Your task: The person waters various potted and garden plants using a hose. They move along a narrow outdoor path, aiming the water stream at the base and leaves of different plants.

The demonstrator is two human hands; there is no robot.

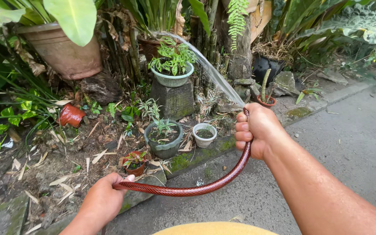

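My right hand (257, 129) grips the end of a dark red garden hose (209, 186), thumb over the nozzle. A fan of water (209, 69) sprays up and to the left from it, arcing over a leafy plant in a green mesh pot (172, 79) on a stone block. The hose curves down and left to my left hand (105, 198), which holds it lower down near the garden's stone edge.
A large clay pot (62, 52) leans at the back left. Small pots stand in the soil: a grey one (164, 146), a white one (204, 135), a red one (134, 165), a tipped orange one (70, 115). Concrete path (344, 143) runs on the right.
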